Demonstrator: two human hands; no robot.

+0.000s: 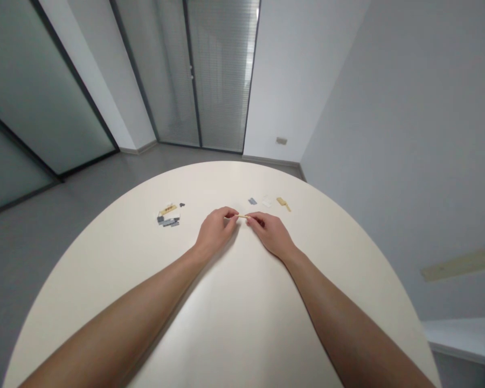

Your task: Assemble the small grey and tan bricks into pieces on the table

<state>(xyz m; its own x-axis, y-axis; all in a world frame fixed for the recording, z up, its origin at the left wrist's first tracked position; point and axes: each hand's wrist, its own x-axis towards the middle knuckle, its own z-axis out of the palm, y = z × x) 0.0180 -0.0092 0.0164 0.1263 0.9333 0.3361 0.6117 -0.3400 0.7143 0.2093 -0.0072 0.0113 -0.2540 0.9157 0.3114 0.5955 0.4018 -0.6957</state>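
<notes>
Tan slender strip [241, 216], its long axis running side to side, pinched between the narrowly closed fingertips of the left hand [216, 233] and right hand [270, 234], lying midway between them, neither hand nearer.

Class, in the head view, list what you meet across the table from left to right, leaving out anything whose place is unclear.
Parts pile → left hand → tan strip → grey piece → white piece → tan piece

Over the tabletop [242, 323], a strip [241, 216] sits between the left hand [217, 231] and right hand [270, 234]; one brick pile [168, 215] lies ahead leftward, another brick pile [267, 201] ahead rightward.
</notes>
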